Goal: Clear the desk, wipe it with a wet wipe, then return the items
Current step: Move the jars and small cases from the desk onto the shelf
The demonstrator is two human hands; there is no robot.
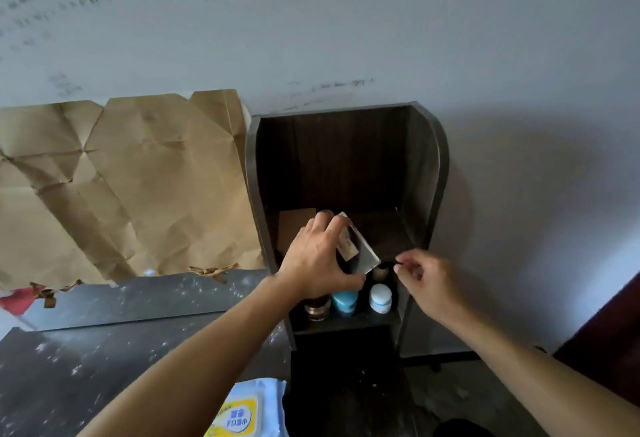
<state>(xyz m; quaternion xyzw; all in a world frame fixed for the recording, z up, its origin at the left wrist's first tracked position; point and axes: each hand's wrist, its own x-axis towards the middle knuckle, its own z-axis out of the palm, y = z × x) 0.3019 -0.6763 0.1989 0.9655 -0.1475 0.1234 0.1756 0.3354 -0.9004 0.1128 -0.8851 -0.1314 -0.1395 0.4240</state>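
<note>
1. Head view: the left hand (320, 256) grips a small box (356, 246), tilted, in front of the dark shelf (429, 166).
2. The right hand (427, 281) pinches a thin dark item (387, 266) just right of the box; I cannot tell what it is.
3. Jars (380, 298) stand on the shelf's lower level.
4. The wipes pack (242, 412) lies on the desk (104, 350), left of and below the shelf.

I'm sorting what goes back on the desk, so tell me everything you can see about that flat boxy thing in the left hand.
The small box is flat and rectangular, with a pale label side and a darker, glossy-looking face; it looks like card or plastic-wrapped packaging, print unreadable. It is tilted, one corner pointing down to the right. The left hand grips it from above by its edges, over the dark wooden shelf unit, above the small jars. Nothing else visibly touches it.
</note>
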